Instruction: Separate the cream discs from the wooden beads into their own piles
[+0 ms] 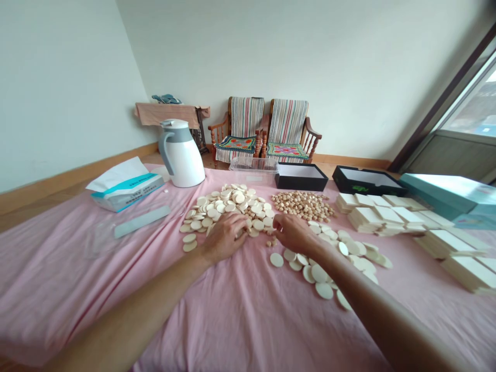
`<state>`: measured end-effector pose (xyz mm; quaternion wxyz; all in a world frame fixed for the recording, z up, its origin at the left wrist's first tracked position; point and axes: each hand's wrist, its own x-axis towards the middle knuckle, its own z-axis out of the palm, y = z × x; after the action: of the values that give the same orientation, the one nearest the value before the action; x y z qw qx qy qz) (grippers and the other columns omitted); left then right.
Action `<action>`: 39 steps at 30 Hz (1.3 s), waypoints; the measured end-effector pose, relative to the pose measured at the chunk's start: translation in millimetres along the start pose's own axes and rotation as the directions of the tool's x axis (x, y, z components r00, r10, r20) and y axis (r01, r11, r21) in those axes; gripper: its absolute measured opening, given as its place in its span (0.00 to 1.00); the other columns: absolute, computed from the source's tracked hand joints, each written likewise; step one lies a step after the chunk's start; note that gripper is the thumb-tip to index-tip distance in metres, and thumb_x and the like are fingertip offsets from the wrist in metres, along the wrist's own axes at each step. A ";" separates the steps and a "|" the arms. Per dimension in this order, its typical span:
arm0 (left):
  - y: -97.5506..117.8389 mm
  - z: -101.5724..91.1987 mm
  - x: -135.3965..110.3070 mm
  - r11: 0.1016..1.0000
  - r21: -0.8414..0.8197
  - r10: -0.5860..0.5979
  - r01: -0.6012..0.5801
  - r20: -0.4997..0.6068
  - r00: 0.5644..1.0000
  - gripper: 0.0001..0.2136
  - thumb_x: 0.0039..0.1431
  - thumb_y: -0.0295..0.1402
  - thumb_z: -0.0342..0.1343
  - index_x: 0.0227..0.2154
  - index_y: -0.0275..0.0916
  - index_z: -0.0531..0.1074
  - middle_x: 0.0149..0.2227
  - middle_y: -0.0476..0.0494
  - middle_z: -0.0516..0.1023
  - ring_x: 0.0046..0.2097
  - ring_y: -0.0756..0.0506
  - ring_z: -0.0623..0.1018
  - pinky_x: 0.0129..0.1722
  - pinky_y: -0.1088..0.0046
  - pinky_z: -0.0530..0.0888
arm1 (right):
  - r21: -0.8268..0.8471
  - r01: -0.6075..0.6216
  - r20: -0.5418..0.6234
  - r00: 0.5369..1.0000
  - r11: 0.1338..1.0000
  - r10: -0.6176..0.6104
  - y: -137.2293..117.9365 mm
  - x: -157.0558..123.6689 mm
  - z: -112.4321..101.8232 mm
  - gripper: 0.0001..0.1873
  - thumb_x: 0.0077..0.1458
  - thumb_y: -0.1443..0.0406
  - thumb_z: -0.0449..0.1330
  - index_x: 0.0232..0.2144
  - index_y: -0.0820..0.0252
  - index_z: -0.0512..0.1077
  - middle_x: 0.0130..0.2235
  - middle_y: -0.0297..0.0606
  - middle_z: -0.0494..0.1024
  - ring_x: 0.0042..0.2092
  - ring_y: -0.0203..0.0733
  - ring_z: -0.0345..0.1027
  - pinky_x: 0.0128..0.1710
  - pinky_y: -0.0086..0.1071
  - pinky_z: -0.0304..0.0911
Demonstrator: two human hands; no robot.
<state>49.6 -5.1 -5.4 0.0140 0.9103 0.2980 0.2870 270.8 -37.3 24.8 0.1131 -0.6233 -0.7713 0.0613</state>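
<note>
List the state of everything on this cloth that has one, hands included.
Left hand: fingers bent at the left disc pile; grip unclear
Right hand: fingers curled; grip unclear
Left disc pile: loose, heaped
Right discs: loose, spread out
Bead pile: loose, heaped
Square pieces: stacked
Middle black box: open
Right black box: open
Pitcher: upright, lid on
Pink cloth: wrinkled
</note>
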 end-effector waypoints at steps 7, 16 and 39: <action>1.0 4.0 1.8 1.000 -0.020 -0.013 0.013 -0.017 1.000 0.03 0.57 0.26 0.53 0.33 0.39 0.71 0.44 0.42 0.75 0.49 0.43 0.72 0.50 0.62 0.70 | 0.014 0.001 0.003 1.000 1.000 -0.001 0.5 15.8 12.6 0.04 0.47 0.70 0.56 0.26 0.60 0.70 0.28 0.35 0.75 0.31 0.36 0.66 0.29 0.27 0.52; -3.7 3.1 2.6 0.997 -0.043 -0.064 0.059 -0.125 0.990 0.04 0.59 0.28 0.51 0.34 0.39 0.71 0.37 0.42 0.77 0.43 0.43 0.75 0.47 0.62 0.70 | -0.161 -0.219 -0.168 0.967 0.962 0.192 64.8 52.3 -29.4 0.09 0.48 0.72 0.52 0.30 0.65 0.73 0.32 0.45 0.74 0.34 0.42 0.67 0.30 0.30 0.53; -3.0 -0.7 1.7 0.977 -0.070 -0.213 0.202 -0.225 0.951 0.17 0.57 0.25 0.51 0.50 0.39 0.66 0.50 0.40 0.72 0.53 0.41 0.70 0.54 0.59 0.67 | 0.153 0.245 -0.005 0.969 0.957 -0.247 -35.0 67.8 11.8 0.18 0.47 0.72 0.56 0.43 0.61 0.71 0.42 0.39 0.77 0.42 0.37 0.70 0.40 0.25 0.61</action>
<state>48.7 -1.9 -4.5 0.0302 0.8339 0.3847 0.3945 221.3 21.9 28.3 0.1618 -0.5116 -0.8366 0.1100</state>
